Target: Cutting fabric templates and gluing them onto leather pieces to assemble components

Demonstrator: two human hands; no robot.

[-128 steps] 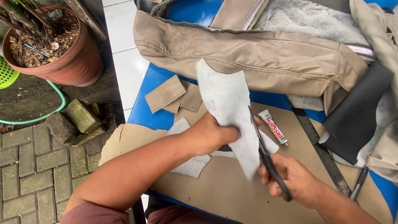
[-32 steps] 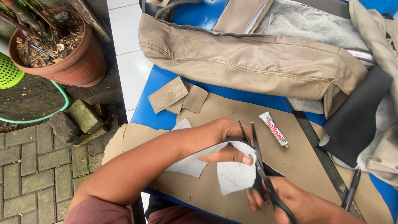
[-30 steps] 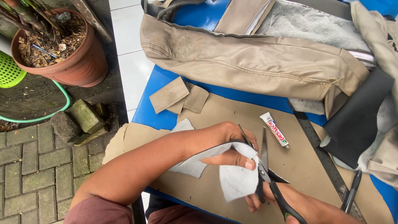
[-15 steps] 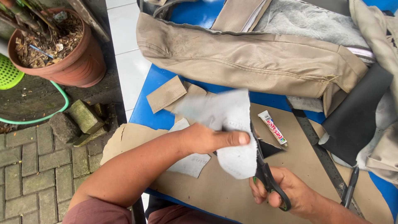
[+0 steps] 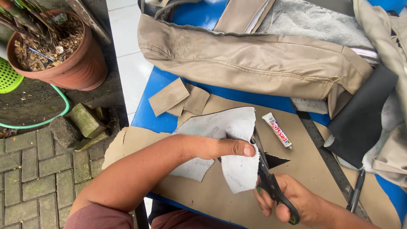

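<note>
- Head view: left hand (image 5: 212, 147) pinches a grey sheet (image 5: 231, 140) above the cardboard-covered table (image 5: 157, 89).
- Right hand (image 5: 296, 201) grips black scissors (image 5: 271, 184), blades at the sheet's edge.
- Cutting appears partway; offcuts (image 5: 178, 95) lie nearby.

A blue table (image 5: 154, 91) is seen under even daylight, most of its top covered by a sheet of brown cardboard (image 5: 305, 169). To its left, white floor tiles (image 5: 127, 59) are met by grey paving bricks (image 5: 29, 178). A terracotta plant pot (image 5: 72, 70) filled with dry soil is set on a dark ledge, with a green hose (image 5: 51, 116) curved below it. Loose stone blocks (image 5: 82, 121) are piled nearby. What may be a green basket (image 5: 7, 78) is cut off at the edge.
</note>
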